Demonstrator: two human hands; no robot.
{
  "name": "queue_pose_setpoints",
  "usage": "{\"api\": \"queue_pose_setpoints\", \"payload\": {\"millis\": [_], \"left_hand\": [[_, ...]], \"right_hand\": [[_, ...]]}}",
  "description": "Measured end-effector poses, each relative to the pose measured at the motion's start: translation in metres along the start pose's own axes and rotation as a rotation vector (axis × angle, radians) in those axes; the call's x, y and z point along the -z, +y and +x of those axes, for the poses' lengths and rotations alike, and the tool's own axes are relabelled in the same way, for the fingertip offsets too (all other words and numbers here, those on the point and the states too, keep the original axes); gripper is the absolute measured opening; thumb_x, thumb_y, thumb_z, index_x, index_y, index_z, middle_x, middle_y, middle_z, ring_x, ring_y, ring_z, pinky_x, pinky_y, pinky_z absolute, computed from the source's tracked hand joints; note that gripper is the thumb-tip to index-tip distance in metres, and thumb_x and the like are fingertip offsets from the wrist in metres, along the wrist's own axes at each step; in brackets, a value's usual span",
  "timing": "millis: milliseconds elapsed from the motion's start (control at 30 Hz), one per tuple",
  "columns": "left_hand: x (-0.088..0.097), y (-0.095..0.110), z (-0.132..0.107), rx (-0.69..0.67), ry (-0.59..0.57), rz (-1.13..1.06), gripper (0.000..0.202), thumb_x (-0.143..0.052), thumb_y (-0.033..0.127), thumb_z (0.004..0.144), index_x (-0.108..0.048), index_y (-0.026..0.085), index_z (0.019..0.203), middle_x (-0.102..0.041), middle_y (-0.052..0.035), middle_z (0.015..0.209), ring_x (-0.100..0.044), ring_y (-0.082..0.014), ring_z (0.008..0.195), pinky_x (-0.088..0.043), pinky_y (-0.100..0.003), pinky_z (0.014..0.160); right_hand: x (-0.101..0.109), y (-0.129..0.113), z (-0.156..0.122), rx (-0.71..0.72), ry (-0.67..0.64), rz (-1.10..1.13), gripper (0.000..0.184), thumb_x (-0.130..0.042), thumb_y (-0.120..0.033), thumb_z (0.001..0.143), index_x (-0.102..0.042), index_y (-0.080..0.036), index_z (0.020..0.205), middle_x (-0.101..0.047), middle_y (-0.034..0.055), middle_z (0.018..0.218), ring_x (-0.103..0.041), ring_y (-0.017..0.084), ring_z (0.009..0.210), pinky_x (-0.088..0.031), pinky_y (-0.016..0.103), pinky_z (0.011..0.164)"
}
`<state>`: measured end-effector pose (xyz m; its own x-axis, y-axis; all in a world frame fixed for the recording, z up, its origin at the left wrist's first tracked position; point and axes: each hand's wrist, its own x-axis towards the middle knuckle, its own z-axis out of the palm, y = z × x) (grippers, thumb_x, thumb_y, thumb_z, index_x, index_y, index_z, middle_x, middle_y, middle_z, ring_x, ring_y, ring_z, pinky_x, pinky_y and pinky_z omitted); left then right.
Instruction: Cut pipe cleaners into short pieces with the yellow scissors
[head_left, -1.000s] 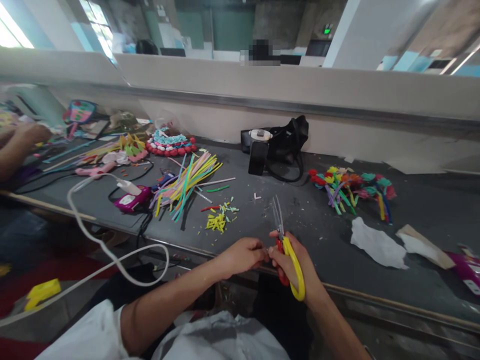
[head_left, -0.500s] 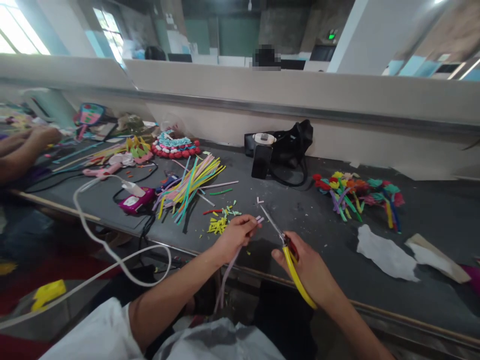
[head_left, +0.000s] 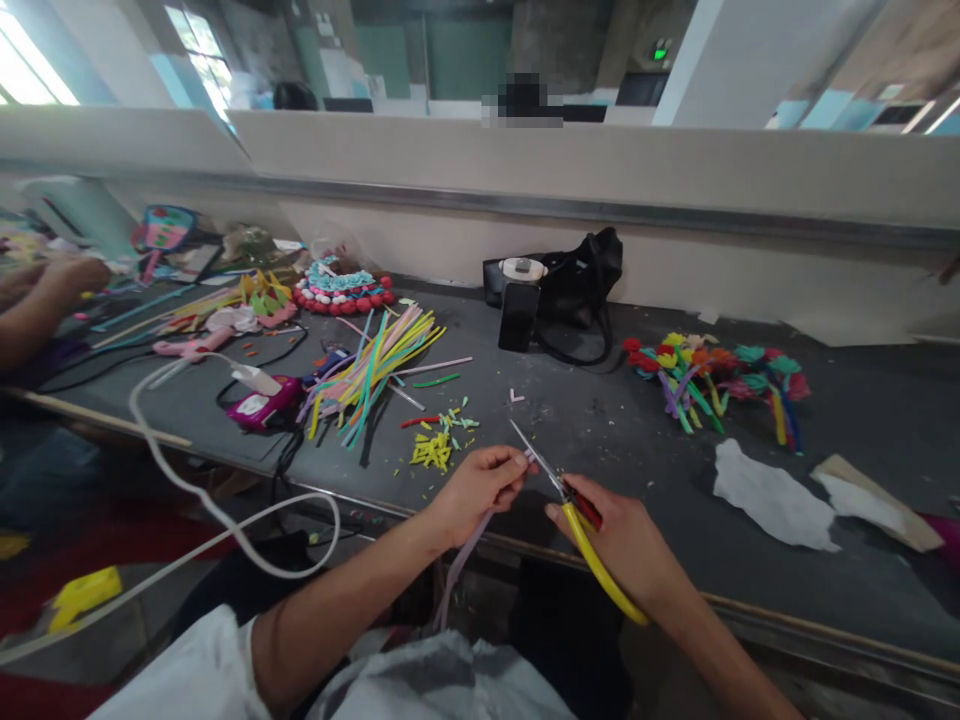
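Observation:
My left hand (head_left: 476, 487) pinches a pale lilac strip (head_left: 459, 565) that hangs down below the table edge. My right hand (head_left: 619, 535) grips yellow-handled scissors (head_left: 574, 515), whose blades point up and left and meet the strip's top end beside my left fingertips. Both hands hover over the near edge of the dark grey table (head_left: 600, 420). Just left of my left hand lies a small heap of yellow and green cut bits (head_left: 439, 440).
A bundle of coloured strips (head_left: 375, 370) lies at the left centre, with a magenta glue gun (head_left: 262, 400) and white cable (head_left: 225, 510). A black bag with a phone (head_left: 559, 290) stands behind. Coloured flower pieces (head_left: 712, 380) and white paper scraps (head_left: 772, 490) lie right. Another person's hand (head_left: 52, 285) works at far left.
The scissors have swung from pointing straight up to pointing up-left at the strip. My left hand lifted the lilac strip forward, then drew it back slightly to the blades.

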<state>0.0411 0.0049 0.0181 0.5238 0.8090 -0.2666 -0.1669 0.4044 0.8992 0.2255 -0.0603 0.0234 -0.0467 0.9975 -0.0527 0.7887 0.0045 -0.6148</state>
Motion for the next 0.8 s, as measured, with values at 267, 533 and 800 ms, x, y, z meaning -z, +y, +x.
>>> {"api": "queue_pose_setpoints", "payload": {"millis": [267, 533, 800], "left_hand": [[0.0, 0.001, -0.003, 0.038, 0.023, -0.022, 0.031, -0.061, 0.047, 0.081, -0.056, 0.016, 0.082, -0.039, 0.0072, 0.055, -0.021, -0.0018, 0.038, -0.008, -0.02, 0.037], [0.0, 0.012, -0.012, 0.009, 0.036, -0.092, 0.021, -0.058, 0.034, 0.08, -0.059, 0.013, 0.079, -0.037, 0.0056, 0.059, -0.024, -0.0021, 0.043, -0.011, -0.02, 0.04], [-0.012, 0.005, -0.014, 0.042, 0.028, -0.014, 0.031, -0.066, 0.042, 0.073, -0.051, 0.015, 0.074, -0.042, 0.0062, 0.059, -0.028, -0.0013, 0.042, -0.013, -0.019, 0.041]], "right_hand": [[0.003, 0.004, -0.003, 0.027, 0.032, -0.031, 0.04, -0.052, -0.05, 0.086, -0.061, -0.022, 0.114, -0.072, 0.0066, 0.099, -0.068, 0.021, 0.082, -0.048, 0.028, 0.071], [0.005, 0.008, -0.022, 0.011, -0.115, 0.004, 0.042, -0.046, -0.05, 0.088, -0.054, -0.022, 0.119, -0.069, 0.0044, 0.094, -0.065, 0.019, 0.08, -0.048, 0.029, 0.073], [-0.001, -0.005, -0.022, 0.015, -0.128, -0.008, 0.035, -0.05, -0.046, 0.086, -0.056, -0.023, 0.112, -0.066, 0.0049, 0.094, -0.062, 0.021, 0.083, -0.045, 0.031, 0.074]]}}
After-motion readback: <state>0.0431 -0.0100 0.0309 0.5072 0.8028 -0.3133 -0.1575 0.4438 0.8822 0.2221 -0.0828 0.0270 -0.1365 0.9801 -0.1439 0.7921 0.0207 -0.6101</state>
